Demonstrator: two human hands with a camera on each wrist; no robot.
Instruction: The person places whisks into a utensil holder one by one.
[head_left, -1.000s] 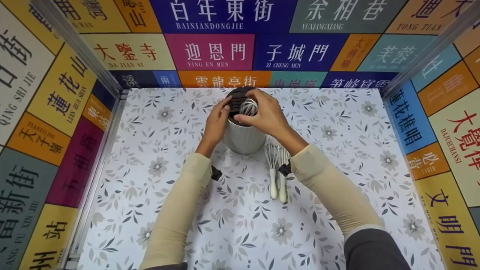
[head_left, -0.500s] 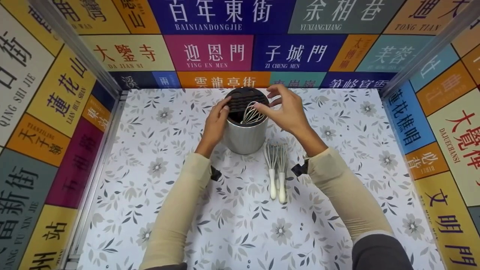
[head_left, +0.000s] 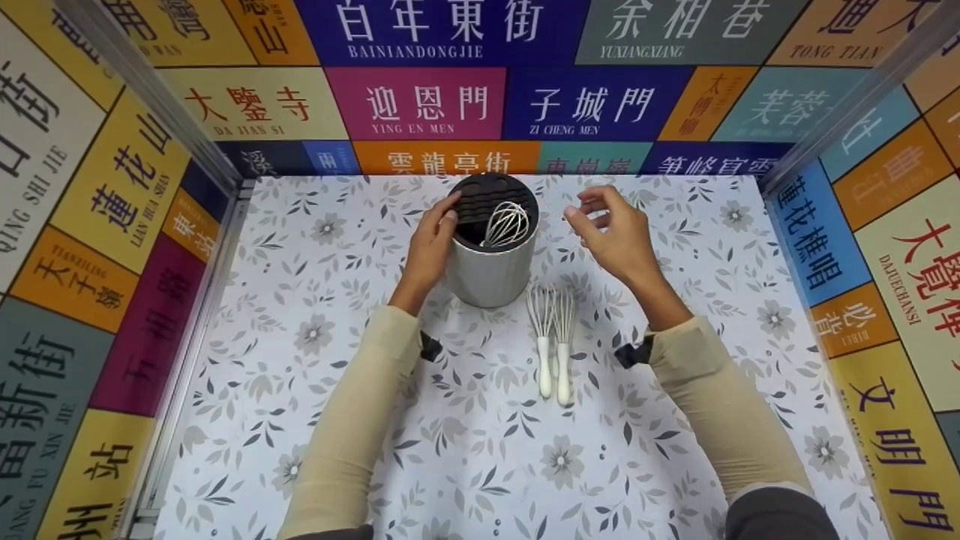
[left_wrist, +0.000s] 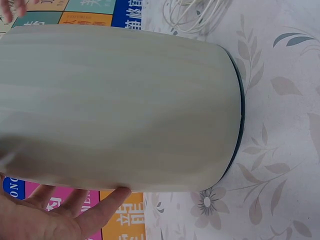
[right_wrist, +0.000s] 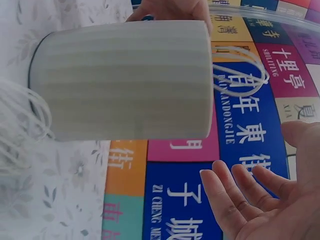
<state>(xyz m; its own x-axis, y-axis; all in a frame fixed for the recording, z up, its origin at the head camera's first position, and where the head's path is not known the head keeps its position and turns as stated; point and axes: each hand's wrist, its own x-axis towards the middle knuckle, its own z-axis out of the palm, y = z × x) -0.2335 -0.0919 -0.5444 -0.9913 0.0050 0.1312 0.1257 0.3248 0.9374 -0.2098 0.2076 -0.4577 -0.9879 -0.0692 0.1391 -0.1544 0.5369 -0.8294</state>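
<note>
A silver-grey cylindrical utensil holder [head_left: 491, 279] with a black slotted top stands upright at the back of the table. Out of its top, on the right side, pokes the wire head of a whisk [head_left: 508, 223]; its handle is hidden inside. My left hand [head_left: 431, 236] holds the holder's left side near the rim, and the left wrist view shows fingers [left_wrist: 102, 210] against its wall. To the holder's right my right hand [head_left: 619, 229] hovers with loosely bent fingers, touching nothing. Two white-handled whisks, a left one [head_left: 544, 367] and a right one [head_left: 563, 375], lie side by side in front.
The table [head_left: 465, 450] has a white cloth with grey flowers and leaves. Colourful panels with Chinese street names [head_left: 416, 103] wall it at the back and both sides, with metal posts at the corners.
My right hand has let go of the whisk at the holder's top and drawn away to the right. The left hand, the holder and the two whisks on the table have stayed put.
</note>
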